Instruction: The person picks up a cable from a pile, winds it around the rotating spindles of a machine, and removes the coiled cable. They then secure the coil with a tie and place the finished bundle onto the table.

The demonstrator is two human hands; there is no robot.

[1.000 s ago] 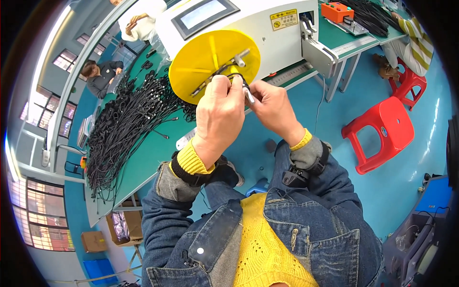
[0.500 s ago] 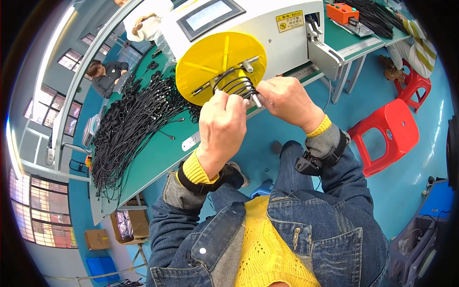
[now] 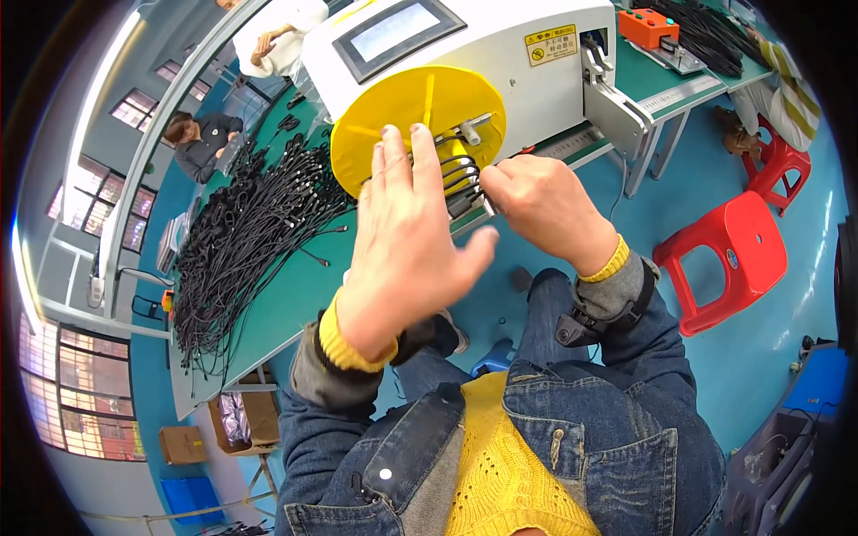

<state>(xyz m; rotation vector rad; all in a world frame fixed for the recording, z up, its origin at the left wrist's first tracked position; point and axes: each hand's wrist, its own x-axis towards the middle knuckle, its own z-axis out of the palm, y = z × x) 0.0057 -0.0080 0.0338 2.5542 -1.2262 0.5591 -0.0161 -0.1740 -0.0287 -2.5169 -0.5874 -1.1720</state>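
Observation:
A yellow disc faces me on the front of a white machine. Black cable is looped in several turns around the metal pegs sticking out from the disc. My left hand is open, its fingers stretched up before the disc's lower left and its thumb apart; it hides part of the coil. Just right of the loops, my right hand is closed with thumb and fingers pinched at the coil's edge, on the black cable. The exact grip is partly hidden by the fingers.
A heap of black cables covers the green table on the left. Red stools stand at the right. An orange control box sits behind the machine's right end. Other people are seated or standing at the far side.
My left hand has let go at the coil's left side, opened and spread its fingers in front of the disc. The right hand stays closed by the coil's right side.

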